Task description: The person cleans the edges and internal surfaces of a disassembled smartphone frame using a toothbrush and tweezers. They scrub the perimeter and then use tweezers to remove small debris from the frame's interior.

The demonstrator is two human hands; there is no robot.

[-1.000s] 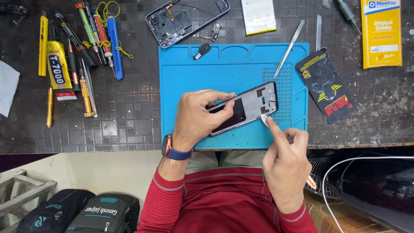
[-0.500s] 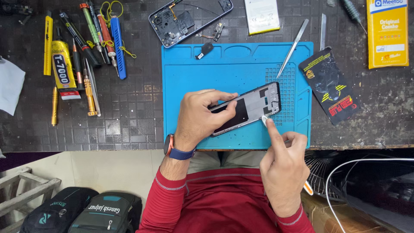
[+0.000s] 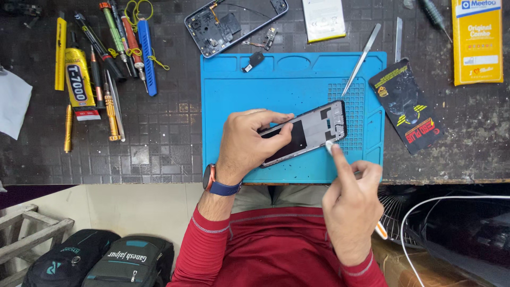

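Head view: one camera looking down.
Left hand point(image 3: 247, 143): gripping the phone frame point(image 3: 313, 133), fingers closed over its left part.
Phone frame: lying tilted over the blue mat point(image 3: 239, 101) on the tabletop point(image 3: 159, 154).
Right hand point(image 3: 350, 204): pinching a small white tool point(image 3: 330, 146), its tip touching the frame's lower right edge.
Nearby: tweezers point(image 3: 362, 57), dark packet point(image 3: 408, 105) beside the mat.

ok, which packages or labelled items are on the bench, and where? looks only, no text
Yellow flat box: top right corner, tall rectangle, white panel.
Black pouch: right of the blue mat, tilted, yellow and red print.
Glue tube: far left among tools, yellow with dark lettering.
White card: top centre, rectangular.
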